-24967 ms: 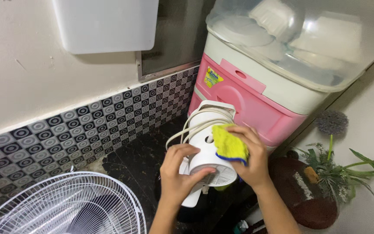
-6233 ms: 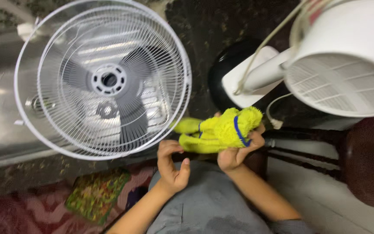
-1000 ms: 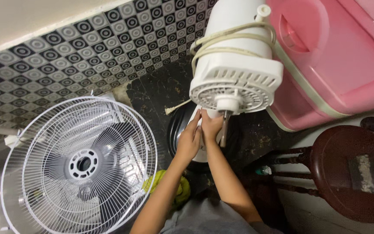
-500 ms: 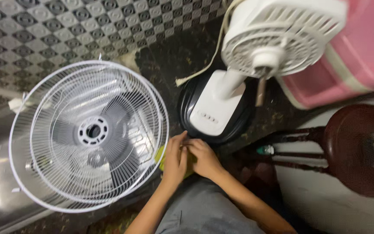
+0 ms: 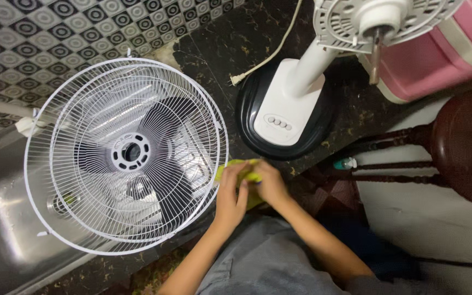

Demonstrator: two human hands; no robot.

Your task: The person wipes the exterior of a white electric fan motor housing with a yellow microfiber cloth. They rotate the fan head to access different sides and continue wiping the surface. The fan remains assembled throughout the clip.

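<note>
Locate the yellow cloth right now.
Head view, bottom centre: the yellow cloth lies under both hands, left hand and right hand, on the dark counter edge between the fan grille and the fan base.

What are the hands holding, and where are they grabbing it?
Both the left hand and right hand rest on a yellow cloth at the counter edge, covering its middle; the exact grip cannot be told.

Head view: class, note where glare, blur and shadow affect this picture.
Head view: glare streaks the steel sink under the white fan grilles; the left hand and right hand on the yellow cloth look slightly soft; the dark countertop and wooden stool sit in dimmer light; the fan base is fairly sharp.
</note>
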